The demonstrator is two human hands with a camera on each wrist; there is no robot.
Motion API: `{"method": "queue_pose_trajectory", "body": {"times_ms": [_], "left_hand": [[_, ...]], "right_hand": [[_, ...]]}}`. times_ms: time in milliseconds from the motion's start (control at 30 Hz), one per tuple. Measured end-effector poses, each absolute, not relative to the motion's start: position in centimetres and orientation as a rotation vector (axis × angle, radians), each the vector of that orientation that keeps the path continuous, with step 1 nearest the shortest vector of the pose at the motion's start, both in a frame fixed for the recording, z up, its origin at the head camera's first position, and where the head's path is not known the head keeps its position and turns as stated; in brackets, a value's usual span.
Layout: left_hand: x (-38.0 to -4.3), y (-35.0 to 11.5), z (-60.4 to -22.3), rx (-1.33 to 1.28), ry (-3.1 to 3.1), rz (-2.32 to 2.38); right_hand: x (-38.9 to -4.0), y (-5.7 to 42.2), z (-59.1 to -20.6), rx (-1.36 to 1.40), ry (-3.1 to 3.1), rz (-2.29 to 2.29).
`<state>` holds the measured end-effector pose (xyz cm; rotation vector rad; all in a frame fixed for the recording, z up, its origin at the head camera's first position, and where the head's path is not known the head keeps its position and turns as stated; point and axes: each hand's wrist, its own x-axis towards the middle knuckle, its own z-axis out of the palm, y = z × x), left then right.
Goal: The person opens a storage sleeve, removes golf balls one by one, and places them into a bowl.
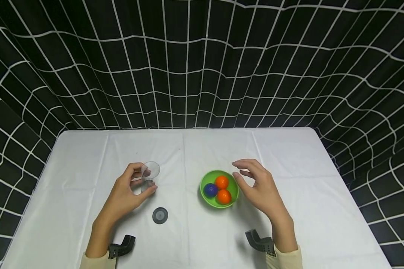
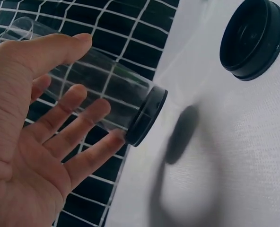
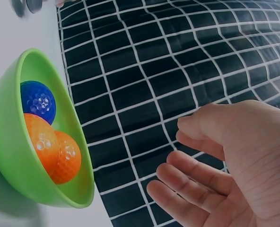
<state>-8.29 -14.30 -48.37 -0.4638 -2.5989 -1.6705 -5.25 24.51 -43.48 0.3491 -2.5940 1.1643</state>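
Observation:
My left hand (image 1: 124, 194) grips a clear plastic tube (image 1: 150, 170), its fingers and thumb around the see-through wall. A dark cap (image 2: 147, 117) closes the tube's lower end, and its shadow on the cloth lies apart from it. On the table below the tube sits a separate round dark lid (image 1: 159, 215). My right hand (image 1: 260, 186) is held in the air just right of a green bowl (image 3: 10, 158), fingers loosely bent, with nothing in it. Inside the bowl are a blue dimpled ball (image 1: 210, 190), an orange ball (image 1: 222, 182) and another orange ball (image 1: 223, 196).
A white cloth (image 1: 306, 209) with fold creases covers the table. Black curtain with a white grid (image 1: 195, 67) rises behind the table's back edge and along both sides. Each wrist carries a black camera mount (image 1: 121, 246).

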Motion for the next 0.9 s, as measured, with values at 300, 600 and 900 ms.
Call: {"method": "queue_pose_trajectory", "body": {"times_ms": [300,600,900], "left_hand": [[-8.4,-14.8,-49.0,-0.453,-2.63,-1.676],[-8.3,-15.5,-49.1,-0.394,-2.704,-1.7],[-8.1,-15.8,-49.5,-0.399,-2.721,-1.709]], "right_hand": [[-5.3,24.3,-43.5,0.35,-2.612,1.146],[-5.3,24.4,-43.6,0.328,-2.606,1.128],[-5.6,24.9,-43.6,0.318,-2.578,1.162]]}}
